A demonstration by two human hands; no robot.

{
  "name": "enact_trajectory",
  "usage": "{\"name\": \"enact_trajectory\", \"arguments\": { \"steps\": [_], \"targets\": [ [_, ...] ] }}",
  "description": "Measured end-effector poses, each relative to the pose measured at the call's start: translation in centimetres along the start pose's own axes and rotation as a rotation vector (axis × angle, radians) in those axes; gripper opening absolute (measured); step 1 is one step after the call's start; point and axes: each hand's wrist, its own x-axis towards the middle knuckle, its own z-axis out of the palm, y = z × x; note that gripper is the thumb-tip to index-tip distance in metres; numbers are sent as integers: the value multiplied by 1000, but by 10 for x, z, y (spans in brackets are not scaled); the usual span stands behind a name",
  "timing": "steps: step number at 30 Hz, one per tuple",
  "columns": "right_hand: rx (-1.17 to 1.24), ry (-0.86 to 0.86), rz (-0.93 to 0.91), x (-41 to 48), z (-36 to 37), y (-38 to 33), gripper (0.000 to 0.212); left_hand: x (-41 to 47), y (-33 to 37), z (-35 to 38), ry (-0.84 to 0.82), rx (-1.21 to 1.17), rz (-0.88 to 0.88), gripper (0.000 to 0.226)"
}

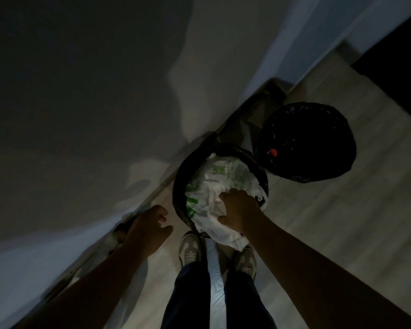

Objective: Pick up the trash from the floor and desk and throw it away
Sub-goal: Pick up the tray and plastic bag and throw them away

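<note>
Dim light, view straight down. Right arm reaches forward from the lower right corner, forearm bare, wrist bent down over a round dark bin (179, 186) that stands on the floor (330, 222) close to the foot of the wall (81, 91). Right hand (240, 211) sits on top of a white plastic bag (214, 186) with green print; fingers curl down into the crumpled plastic, thumb out on the near side, clutching a fold. Bag fills the mouth of the bin, and its near edge hangs over the bin's near rim above the feet. Left arm comes in from the lower left, also bare. Left hand (150, 230) hangs in the air just left of the bin, apart from its rim, palm turned inward, fingers loosely bent, thumb apart, holding nothing. Second bin (313, 129), lined in black plastic, stands just beyond and to the right of the first, a small red cap (273, 152) showing at its near-left inner edge. Below the hands: two pale shoes (190, 248) side by side, toes at the base of the first bin, and dark trousers (190, 293).
</note>
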Motion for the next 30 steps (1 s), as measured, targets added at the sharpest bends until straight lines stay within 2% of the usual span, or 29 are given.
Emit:
{"name": "enact_trajectory", "arguments": {
  "steps": [6, 12, 16, 20, 23, 30],
  "targets": [
    [-41, 61, -67, -60, -25, -3, 47, -39, 27, -25, -21, 101, 110, 40],
    [16, 122, -176, -132, -77, -16, 53, -119, 61, -60, 3, 210, 206, 43],
    [-66, 185, -231, -184, -116, -29, 54, -187, 73, -79, 103, 96, 145, 39],
    [-1, 340, -418, -236, -154, -46, 56, -262, 81, -92, 209, -27, 68, 40],
    [-55, 243, -462, -284, -184, -66, 54, -322, 84, -101, 311, -86, 35, 42],
    [-225, 185, -767, -376, -226, -146, 36, -459, 67, -108, 573, -204, -74, 45]
  ]
}}
